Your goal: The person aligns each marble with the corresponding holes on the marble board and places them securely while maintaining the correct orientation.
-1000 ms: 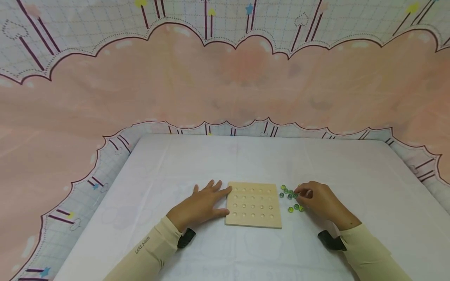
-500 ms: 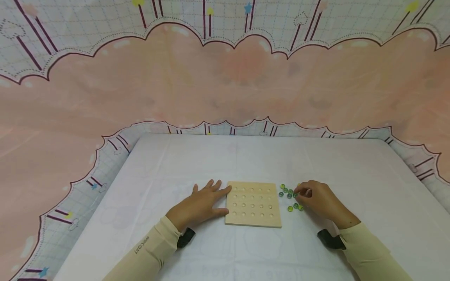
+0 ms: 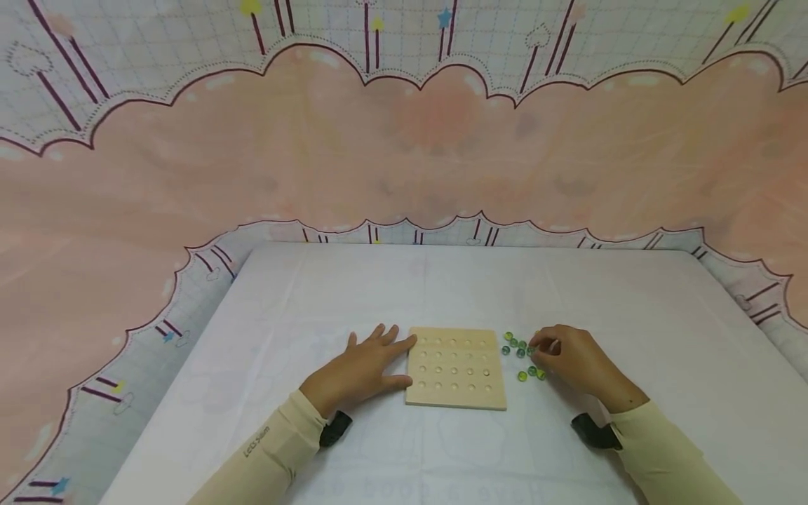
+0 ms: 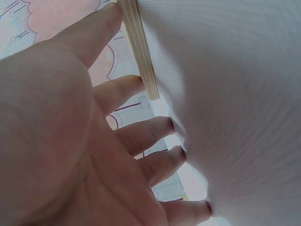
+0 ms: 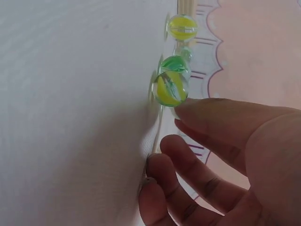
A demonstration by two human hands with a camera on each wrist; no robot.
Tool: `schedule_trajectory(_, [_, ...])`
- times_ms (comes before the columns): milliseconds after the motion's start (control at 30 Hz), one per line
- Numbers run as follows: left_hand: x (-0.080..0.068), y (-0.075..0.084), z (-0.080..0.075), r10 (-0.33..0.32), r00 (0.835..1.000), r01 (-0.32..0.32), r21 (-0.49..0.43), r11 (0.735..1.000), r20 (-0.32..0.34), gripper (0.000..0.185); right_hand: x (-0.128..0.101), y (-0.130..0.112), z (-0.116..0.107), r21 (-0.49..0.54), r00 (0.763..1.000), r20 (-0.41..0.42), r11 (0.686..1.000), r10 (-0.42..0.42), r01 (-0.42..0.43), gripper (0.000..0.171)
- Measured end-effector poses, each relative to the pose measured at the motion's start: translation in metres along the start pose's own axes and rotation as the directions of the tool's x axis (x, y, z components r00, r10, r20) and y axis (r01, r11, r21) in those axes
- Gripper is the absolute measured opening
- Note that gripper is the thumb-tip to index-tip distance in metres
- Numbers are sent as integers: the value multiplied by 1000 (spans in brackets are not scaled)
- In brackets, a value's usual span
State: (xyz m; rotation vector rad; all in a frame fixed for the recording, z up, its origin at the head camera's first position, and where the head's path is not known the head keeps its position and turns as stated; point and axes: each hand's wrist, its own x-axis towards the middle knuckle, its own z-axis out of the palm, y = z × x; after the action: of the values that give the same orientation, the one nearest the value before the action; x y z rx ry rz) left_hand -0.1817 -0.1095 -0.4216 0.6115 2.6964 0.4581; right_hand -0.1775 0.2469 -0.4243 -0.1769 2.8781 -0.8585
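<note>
A square wooden board (image 3: 456, 368) with rows of round holes lies on the white cloth. My left hand (image 3: 393, 359) rests flat on the cloth, its thumb and forefinger against the board's left edge (image 4: 138, 47). Several green and yellow glass marbles (image 3: 519, 348) lie loose just right of the board. My right hand (image 3: 541, 348) hovers at them with fingers curled. In the right wrist view its thumb (image 5: 197, 110) touches a yellow-green marble (image 5: 170, 88) that sits on the cloth, and the other fingertips rest on the cloth below it. A green marble (image 5: 174, 63) and a yellow one (image 5: 182, 27) lie beyond.
The white cloth (image 3: 442, 280) covers a table that stretches well beyond the board on all sides. A pink and pale-blue patterned backdrop (image 3: 404, 154) rises behind and drapes round the table's edges. Dark wrist straps (image 3: 593, 431) sit on both cream sleeves.
</note>
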Motion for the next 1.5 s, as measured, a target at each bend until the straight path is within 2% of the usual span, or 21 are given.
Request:
schedule_trajectory(167, [2, 0, 3, 21, 1000, -21, -1, 1000, -5, 74, -3, -4, -2, -8, 1000, 5, 1000, 4, -4, 17])
schedule_trajectory(633, [1, 0, 5, 17, 1000, -17, 15, 1000, -13, 74, -6, -22, -10, -50, 994, -37, 994, -100, 98, 13])
schedule_trajectory(933, [-1, -1, 4, 20, 1000, -20, 9, 1000, -8, 76, -10, -33, -6, -16, 995, -43, 996, -93, 93, 16])
schedule_trajectory(1200, [-1, -1, 3, -4, 1000, 4, 9, 1000, -3, 86, -12, -41, -2, -15, 986, -40, 987, -161, 161, 15])
schedule_trajectory(1500, [-2, -1, 1, 11, 1000, -11, 8, 1000, -6, 86, -16, -47, 2, -28, 980, -32, 980, -197, 196, 13])
